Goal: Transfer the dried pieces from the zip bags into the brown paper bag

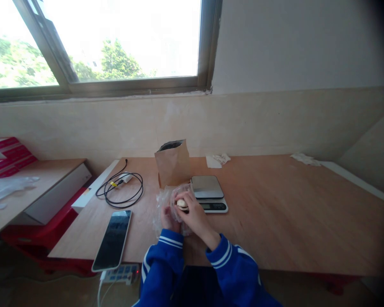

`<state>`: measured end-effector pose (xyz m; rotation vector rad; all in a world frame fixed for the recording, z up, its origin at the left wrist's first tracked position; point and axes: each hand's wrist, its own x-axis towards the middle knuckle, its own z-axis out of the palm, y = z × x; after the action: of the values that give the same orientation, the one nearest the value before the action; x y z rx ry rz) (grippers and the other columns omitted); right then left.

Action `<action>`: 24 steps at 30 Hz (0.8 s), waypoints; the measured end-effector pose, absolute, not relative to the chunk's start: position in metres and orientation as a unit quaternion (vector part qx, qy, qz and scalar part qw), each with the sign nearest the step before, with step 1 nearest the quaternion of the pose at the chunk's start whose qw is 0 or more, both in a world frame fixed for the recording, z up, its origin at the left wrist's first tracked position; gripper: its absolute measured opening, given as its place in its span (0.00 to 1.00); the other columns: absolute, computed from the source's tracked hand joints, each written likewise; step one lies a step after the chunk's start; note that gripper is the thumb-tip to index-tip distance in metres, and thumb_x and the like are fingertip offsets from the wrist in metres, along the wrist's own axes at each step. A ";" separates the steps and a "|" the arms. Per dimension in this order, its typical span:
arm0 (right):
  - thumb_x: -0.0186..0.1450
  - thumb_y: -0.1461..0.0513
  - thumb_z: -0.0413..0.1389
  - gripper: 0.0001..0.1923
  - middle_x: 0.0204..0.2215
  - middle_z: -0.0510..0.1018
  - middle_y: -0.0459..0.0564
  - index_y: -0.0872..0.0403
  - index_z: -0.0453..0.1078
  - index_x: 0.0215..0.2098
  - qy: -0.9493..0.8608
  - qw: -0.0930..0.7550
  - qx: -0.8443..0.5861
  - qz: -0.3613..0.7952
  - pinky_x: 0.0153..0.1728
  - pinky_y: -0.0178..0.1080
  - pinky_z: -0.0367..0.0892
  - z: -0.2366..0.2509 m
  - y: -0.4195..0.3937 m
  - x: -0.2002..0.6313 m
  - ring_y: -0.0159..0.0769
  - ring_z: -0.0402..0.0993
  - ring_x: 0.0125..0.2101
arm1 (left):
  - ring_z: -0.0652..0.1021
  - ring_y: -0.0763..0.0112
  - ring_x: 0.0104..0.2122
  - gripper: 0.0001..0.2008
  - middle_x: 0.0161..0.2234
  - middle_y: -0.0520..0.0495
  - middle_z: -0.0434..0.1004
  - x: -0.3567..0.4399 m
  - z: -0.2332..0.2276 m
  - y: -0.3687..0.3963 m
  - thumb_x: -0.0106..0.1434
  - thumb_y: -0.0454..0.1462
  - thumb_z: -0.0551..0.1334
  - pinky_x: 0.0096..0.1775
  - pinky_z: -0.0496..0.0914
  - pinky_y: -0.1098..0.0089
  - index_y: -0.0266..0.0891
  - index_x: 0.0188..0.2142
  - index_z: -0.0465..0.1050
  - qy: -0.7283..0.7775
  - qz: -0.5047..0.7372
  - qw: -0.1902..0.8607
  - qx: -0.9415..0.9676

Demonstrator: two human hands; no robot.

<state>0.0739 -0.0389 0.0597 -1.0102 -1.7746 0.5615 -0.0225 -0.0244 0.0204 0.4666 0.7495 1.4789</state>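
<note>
Your two hands meet over the wooden table (pixel 275 204) near its front edge, both in blue sleeves with white stripes. Your right hand (pixel 192 212) curls its fingers around one small pale round object (pixel 180 204), pinching it inside one crumpled clear plastic bag (pixel 166 200). Your left hand (pixel 168 218) closes on the bag's lower part from the left; its fingertips are partly hidden, but they look bent onto the plastic. Just right of the bag, touching or nearly so, sits one digital kitchen scale (pixel 209 192) with a bare steel platform. Behind the bag stands one brown paper pouch (pixel 173 163), upright and open at the top. One phone (pixel 112 239) lies face up near the front left corner, and one coiled black cable (pixel 120 187) lies behind it. Two crumpled tissues rest along the back edge, one (pixel 217 160) past the scale and one (pixel 305 159) toward the right corner.
</note>
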 end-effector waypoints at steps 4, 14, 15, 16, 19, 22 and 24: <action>0.59 0.63 0.54 0.06 0.35 0.72 0.50 0.52 0.66 0.36 -0.656 0.546 -0.454 0.255 0.43 0.41 0.66 0.055 -0.033 0.077 0.39 0.70 0.38 | 0.78 0.65 0.34 0.16 0.37 0.43 0.78 -0.024 0.012 -0.025 0.55 0.36 0.54 0.33 0.74 0.70 0.35 0.42 0.72 0.297 0.664 0.663 0.177; 0.54 0.60 0.56 0.10 0.35 0.77 0.50 0.54 0.70 0.34 -0.589 0.553 -0.472 0.351 0.44 0.44 0.67 0.042 -0.019 0.087 0.41 0.72 0.38 | 0.78 0.67 0.29 0.29 0.41 0.45 0.79 -0.021 0.008 -0.026 0.51 0.38 0.66 0.25 0.71 0.71 0.43 0.54 0.66 0.383 0.644 0.616 0.245; 0.54 0.60 0.57 0.11 0.36 0.77 0.51 0.54 0.70 0.35 -0.581 0.547 -0.470 0.376 0.44 0.44 0.67 0.041 -0.019 0.088 0.41 0.73 0.39 | 0.79 0.65 0.33 0.28 0.42 0.45 0.78 -0.021 0.008 -0.026 0.51 0.37 0.67 0.29 0.72 0.70 0.43 0.53 0.66 0.382 0.650 0.611 0.243; 0.54 0.58 0.59 0.13 0.37 0.77 0.51 0.55 0.71 0.37 -0.571 0.540 -0.468 0.404 0.44 0.44 0.67 0.040 -0.019 0.088 0.42 0.73 0.39 | 0.79 0.64 0.36 0.27 0.42 0.45 0.78 -0.020 0.007 -0.025 0.51 0.37 0.67 0.32 0.73 0.69 0.43 0.52 0.67 0.380 0.654 0.608 0.242; 0.53 0.55 0.61 0.20 0.37 0.79 0.52 0.56 0.71 0.41 -0.530 0.527 -0.459 0.480 0.38 0.42 0.70 0.039 -0.018 0.090 0.42 0.74 0.38 | 0.79 0.63 0.40 0.26 0.42 0.46 0.78 -0.019 0.005 -0.024 0.51 0.36 0.68 0.37 0.74 0.67 0.43 0.50 0.67 0.373 0.654 0.612 0.242; 0.51 0.53 0.63 0.20 0.32 0.80 0.51 0.57 0.73 0.38 -0.502 0.525 -0.456 0.514 0.29 0.39 0.70 0.042 -0.019 0.091 0.40 0.74 0.31 | 0.79 0.63 0.40 0.24 0.43 0.46 0.78 -0.018 0.006 -0.024 0.52 0.35 0.67 0.39 0.74 0.66 0.43 0.49 0.67 0.371 0.653 0.617 0.235; 0.50 0.53 0.64 0.19 0.28 0.79 0.50 0.57 0.74 0.34 -0.495 0.533 -0.463 0.507 0.26 0.37 0.69 0.044 -0.019 0.092 0.40 0.74 0.28 | 0.79 0.64 0.38 0.24 0.42 0.46 0.78 -0.018 0.007 -0.024 0.53 0.35 0.67 0.38 0.75 0.66 0.44 0.50 0.67 0.365 0.652 0.623 0.231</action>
<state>0.0915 -0.0194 0.0439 -1.1031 -1.1806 1.2089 -0.0183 -0.0241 0.0071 0.5308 0.8374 1.4984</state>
